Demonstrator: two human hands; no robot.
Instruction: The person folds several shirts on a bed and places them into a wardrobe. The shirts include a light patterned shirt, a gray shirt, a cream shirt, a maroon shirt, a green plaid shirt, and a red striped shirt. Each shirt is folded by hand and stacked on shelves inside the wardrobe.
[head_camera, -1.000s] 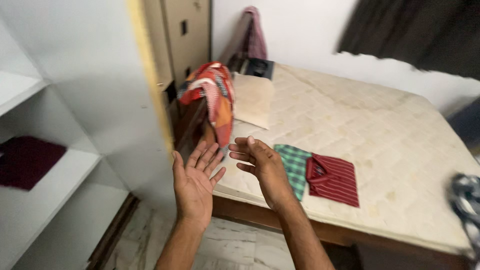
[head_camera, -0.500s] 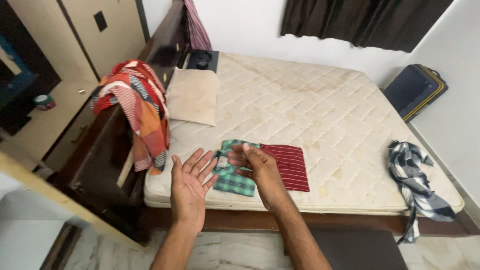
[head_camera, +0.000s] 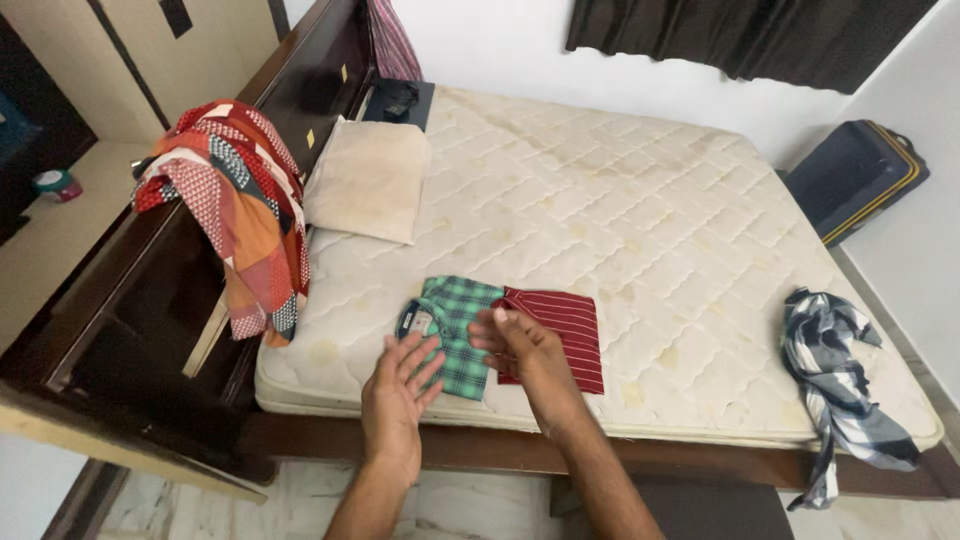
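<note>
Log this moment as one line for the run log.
left hand: open over green checked shirt | right hand: open over red striped shirt | mattress

A beige pillow (head_camera: 366, 180) lay at ten o'clock on the bare quilted mattress (head_camera: 640, 200). A red patterned cloth (head_camera: 232, 205) hung over the dark headboard (head_camera: 300, 90). At three o'clock, a crumpled blue-checked garment (head_camera: 835, 375); beyond it, a navy suitcase (head_camera: 855, 175).
</note>
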